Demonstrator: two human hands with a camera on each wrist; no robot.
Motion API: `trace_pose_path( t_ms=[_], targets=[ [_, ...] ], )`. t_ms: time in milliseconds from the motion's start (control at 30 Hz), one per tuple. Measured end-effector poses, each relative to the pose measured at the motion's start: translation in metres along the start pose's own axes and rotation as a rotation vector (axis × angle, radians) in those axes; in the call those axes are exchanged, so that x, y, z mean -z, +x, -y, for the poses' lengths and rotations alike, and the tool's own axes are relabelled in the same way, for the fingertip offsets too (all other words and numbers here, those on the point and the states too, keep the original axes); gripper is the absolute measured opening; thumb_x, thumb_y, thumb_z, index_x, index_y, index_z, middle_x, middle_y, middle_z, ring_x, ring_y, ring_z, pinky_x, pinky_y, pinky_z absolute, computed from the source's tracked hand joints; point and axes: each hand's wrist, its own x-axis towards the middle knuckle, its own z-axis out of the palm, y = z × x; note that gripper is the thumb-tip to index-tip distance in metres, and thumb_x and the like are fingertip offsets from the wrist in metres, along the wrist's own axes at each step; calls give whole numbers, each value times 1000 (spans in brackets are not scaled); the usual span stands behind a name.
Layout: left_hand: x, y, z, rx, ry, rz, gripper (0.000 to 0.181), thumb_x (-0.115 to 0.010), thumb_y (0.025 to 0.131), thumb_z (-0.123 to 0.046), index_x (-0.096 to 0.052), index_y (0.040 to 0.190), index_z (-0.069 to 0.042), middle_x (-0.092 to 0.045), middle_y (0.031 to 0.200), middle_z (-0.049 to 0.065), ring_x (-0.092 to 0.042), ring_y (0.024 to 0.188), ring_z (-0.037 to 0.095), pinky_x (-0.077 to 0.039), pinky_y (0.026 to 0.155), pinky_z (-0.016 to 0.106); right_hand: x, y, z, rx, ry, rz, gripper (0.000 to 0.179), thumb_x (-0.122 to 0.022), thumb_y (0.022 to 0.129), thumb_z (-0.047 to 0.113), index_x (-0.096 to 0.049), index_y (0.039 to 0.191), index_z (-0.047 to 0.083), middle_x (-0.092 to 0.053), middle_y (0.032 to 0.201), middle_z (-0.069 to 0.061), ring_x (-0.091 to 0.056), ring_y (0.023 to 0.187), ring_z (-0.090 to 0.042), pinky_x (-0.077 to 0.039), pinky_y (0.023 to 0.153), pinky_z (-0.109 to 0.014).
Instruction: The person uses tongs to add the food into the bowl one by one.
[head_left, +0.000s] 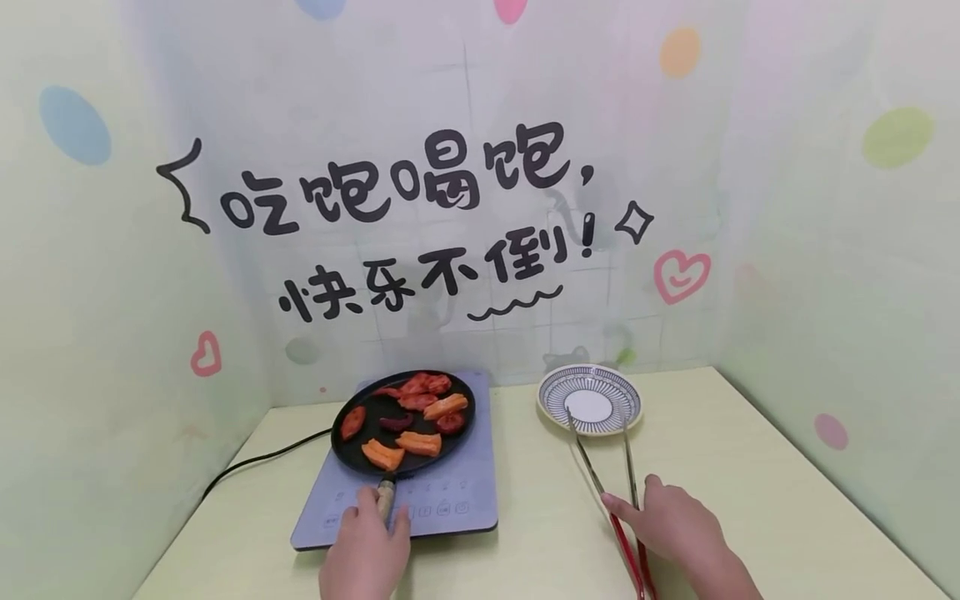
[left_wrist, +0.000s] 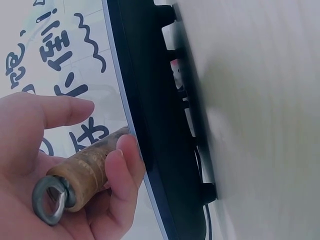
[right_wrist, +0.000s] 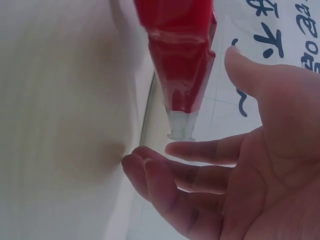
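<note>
My left hand (head_left: 365,546) holds the wooden handle (left_wrist: 90,167) of a black frying pan (head_left: 405,417). The handle lies in the palm with fingers curled beneath it, while the thumb stands off it. In the pan are several red pieces (head_left: 416,385) and orange ridged strips (head_left: 418,443) of food. Around red-handled metal tongs (head_left: 633,479) my right hand (head_left: 678,529) has its fingers spread loosely, not closed on them in the right wrist view. The splayed tips of the tongs overlap a blue-and-white patterned plate (head_left: 551,415).
Under the pan is a flat induction cooker (head_left: 480,467) with a touch panel, its black cord (head_left: 262,457) running left. The pale tabletop (head_left: 750,467) is bounded by side walls and a back wall (head_left: 480,342) with printed lettering. A metal ring (left_wrist: 49,200) ends the pan handle.
</note>
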Motion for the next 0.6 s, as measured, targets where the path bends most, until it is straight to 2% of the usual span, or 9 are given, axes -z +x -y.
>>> trace_pose_path(
  t_ms=[233, 300, 400, 467, 533, 600],
  targets=[
    [0, -3, 6, -9, 27, 11, 57, -67, 101, -37, -48, 138, 1, -61, 110, 29, -65, 78, 36, -53, 66, 53, 0, -5, 1, -26, 15, 51, 104, -58, 94, 78, -52, 136, -16, -73, 109, -22, -71, 94, -33, -53, 72, -49],
    [0, -5, 5, -19, 59, -17, 58, -67, 101, -37, -49, 138, 4, -61, 109, 29, -66, 79, 37, -54, 66, 55, 0, -4, 3, -22, 21, 45, 104, -57, 94, 78, -52, 137, -17, -72, 112, -24, -71, 97, -35, -54, 73, -50],
    [1, -10, -1, -45, 113, -91, 54, -68, 101, -34, -54, 135, 6, -62, 115, 32, -66, 95, 44, -54, 79, 63, 0, -2, 8, 26, 11, -10, 98, -58, 98, 72, -52, 138, -17, -68, 122, -29, -69, 107, -45, -55, 81, -59],
    [3, -17, -9, -68, 152, -125, 53, -69, 101, -34, -58, 136, 4, -61, 125, 33, -63, 111, 48, -51, 92, 70, 0, -2, 14, 71, 8, -51, 91, -59, 100, 66, -51, 143, -13, -61, 137, -33, -61, 123, -53, -49, 95, -72],
    [3, -26, -20, -118, 198, -133, 52, -68, 102, -37, -61, 138, 0, -60, 136, 32, -57, 126, 50, -44, 102, 74, -1, -5, 19, 120, -10, -81, 84, -57, 103, 62, -49, 151, -7, -48, 154, -33, -47, 141, -58, -34, 105, -84],
    [-2, -34, -32, -228, 236, -154, 51, -66, 104, -42, -64, 139, -5, -61, 141, 27, -57, 130, 48, -41, 107, 74, 0, -10, 24, 155, -24, -97, 77, -53, 106, 59, -46, 157, 0, -36, 167, -27, -31, 153, -58, -18, 107, -92]
  ],
)
